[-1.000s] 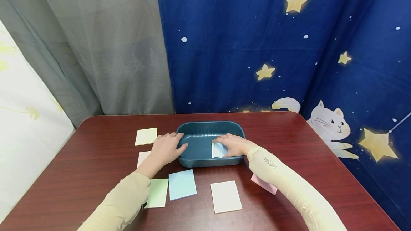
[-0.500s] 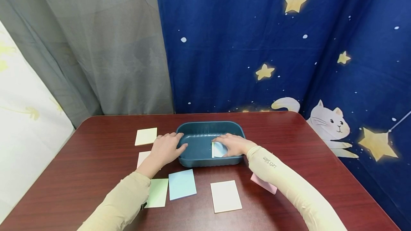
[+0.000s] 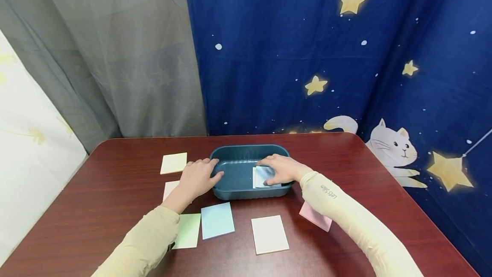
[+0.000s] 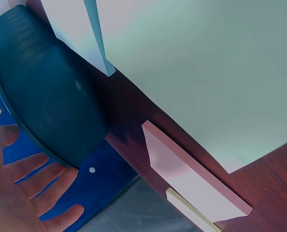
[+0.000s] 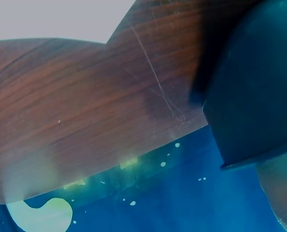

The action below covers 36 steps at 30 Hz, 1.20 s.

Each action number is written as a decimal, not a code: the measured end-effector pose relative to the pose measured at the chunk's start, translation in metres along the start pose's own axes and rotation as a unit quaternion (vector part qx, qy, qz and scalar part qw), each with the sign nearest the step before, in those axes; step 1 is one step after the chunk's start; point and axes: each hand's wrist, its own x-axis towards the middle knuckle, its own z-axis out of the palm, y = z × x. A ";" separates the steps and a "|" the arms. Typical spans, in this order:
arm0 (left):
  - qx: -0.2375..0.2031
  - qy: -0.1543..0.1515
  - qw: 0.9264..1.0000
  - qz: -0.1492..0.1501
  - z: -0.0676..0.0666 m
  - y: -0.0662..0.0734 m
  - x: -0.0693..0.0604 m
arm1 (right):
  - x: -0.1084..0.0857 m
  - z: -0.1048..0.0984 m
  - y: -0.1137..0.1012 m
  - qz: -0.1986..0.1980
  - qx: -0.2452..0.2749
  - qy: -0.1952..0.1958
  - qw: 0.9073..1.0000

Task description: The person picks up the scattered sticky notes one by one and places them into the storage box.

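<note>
A dark teal oblong bin (image 3: 234,174) stands near the table's far edge. My left hand (image 3: 197,177) rests its fingers on the bin's left rim, fingers loosely extended; in the left wrist view the same hand (image 4: 32,188) touches the rim of the bin (image 4: 51,92). Over the bin's right part, my right hand (image 3: 282,169) has its fingers spread and slightly bent above a light blue pad (image 3: 263,176), which lies in the bin with a pale edge showing at its left. Whether those fingertips touch the pad is hard to tell. Only part of the right hand (image 5: 282,191) shows in the right wrist view.
Around the bin on the table (image 3: 127,183) lie square pads: yellow (image 3: 174,163), pale pink (image 3: 169,188) partly behind the left arm, green (image 3: 189,231), blue (image 3: 217,220), white (image 3: 270,234) and pink (image 3: 315,216), partly under the right sleeve. Curtains (image 3: 269,54) hang behind.
My right hand has lifted a little and shifted slightly right, so more of the blue pad in the bin shows. The left hand stays at the rim.
</note>
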 end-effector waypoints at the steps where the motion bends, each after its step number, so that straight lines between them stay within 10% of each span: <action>1: 0.000 -0.001 1.000 0.000 0.000 0.000 0.000 | -0.001 -0.002 0.000 0.000 0.002 0.000 1.000; 36: 0.003 -0.008 1.000 0.001 -0.001 0.001 -0.001 | -0.042 -0.048 0.008 0.022 -0.002 0.070 0.997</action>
